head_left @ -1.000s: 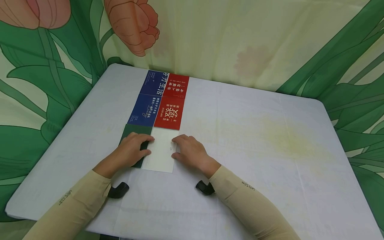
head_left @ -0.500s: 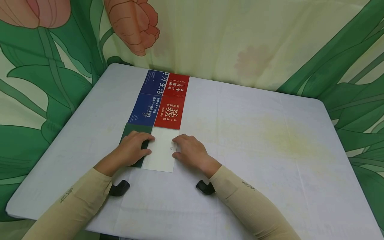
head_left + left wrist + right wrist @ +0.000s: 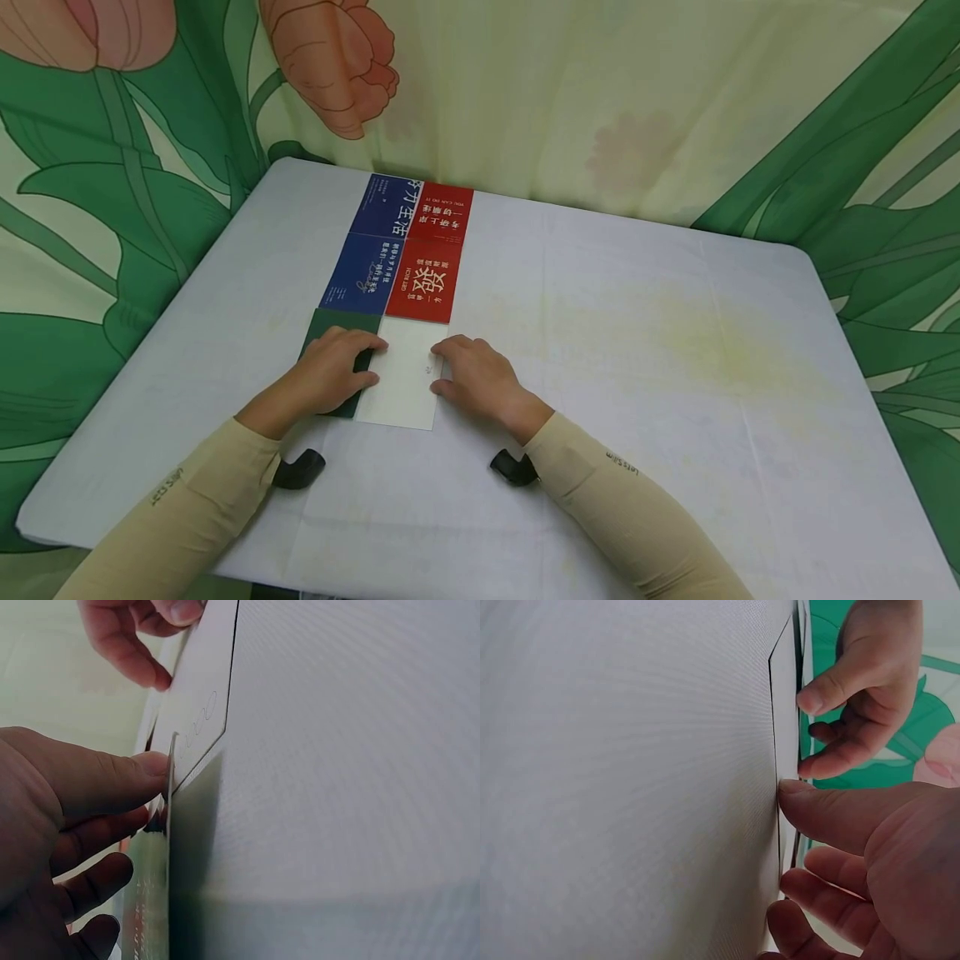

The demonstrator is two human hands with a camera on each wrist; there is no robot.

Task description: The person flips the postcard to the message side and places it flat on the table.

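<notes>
Hands [image 3: 335, 367] [image 3: 476, 375] at edges of white card [image 3: 402, 379], wide tabletop [image 3: 637, 392] rightward

A person's left hand [image 3: 333, 372] and right hand [image 3: 482, 377] frame a white card [image 3: 402, 392] at its opposite sides on a white-draped bench [image 3: 637, 383], the left lying across a green card [image 3: 330, 322]. Beyond, two blue cards [image 3: 358, 272] adjoin two red cards [image 3: 422, 283] before a flower-printed curtain [image 3: 510, 83].

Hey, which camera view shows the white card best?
The head view: it shows the white card from above, nearly whole. The left wrist view shows one part, slanted, with a corner; the right wrist view, just a narrow strip.
</notes>
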